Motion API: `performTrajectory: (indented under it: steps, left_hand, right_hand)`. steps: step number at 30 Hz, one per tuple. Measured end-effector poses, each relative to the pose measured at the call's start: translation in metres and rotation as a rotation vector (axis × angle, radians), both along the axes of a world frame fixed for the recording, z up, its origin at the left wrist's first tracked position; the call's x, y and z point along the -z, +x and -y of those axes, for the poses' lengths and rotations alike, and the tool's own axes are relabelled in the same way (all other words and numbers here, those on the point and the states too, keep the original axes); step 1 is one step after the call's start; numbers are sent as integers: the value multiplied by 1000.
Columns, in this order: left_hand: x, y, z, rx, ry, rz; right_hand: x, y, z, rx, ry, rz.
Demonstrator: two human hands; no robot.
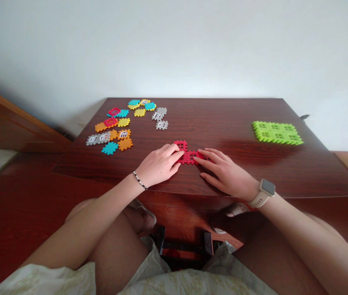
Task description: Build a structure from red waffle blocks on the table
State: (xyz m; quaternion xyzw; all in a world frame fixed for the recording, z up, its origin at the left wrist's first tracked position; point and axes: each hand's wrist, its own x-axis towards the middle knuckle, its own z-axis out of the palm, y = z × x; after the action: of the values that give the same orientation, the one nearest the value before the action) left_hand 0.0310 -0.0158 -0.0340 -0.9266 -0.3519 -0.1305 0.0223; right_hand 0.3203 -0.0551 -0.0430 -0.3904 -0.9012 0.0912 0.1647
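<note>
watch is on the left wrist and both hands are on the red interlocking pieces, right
No: the watch is on the right wrist, not the left, as the head view shows. The left hand and right hand are on the red interlocking pieces, as you said.

No legible text anywhere, red plastic interlocking window-patterned tiles (186,155) show no lettering, square-faced smartwatch with beige strap (267,187) on the near right, dark screen, nothing readable
</note>
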Motion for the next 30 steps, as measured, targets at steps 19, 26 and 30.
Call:
performTrajectory:
  steps: [19,26,30]
  left_hand:
    - [2,2,-2,48,5,4]
    - [0,-1,-5,72,-5,2]
    - [0,-2,-5,79,-8,11]
  right_hand:
    - [1,1,0,0,-4,-4]
    - [-1,0,0,0,-7,-10]
    - [-1,-1,0,-3,-6,-14]
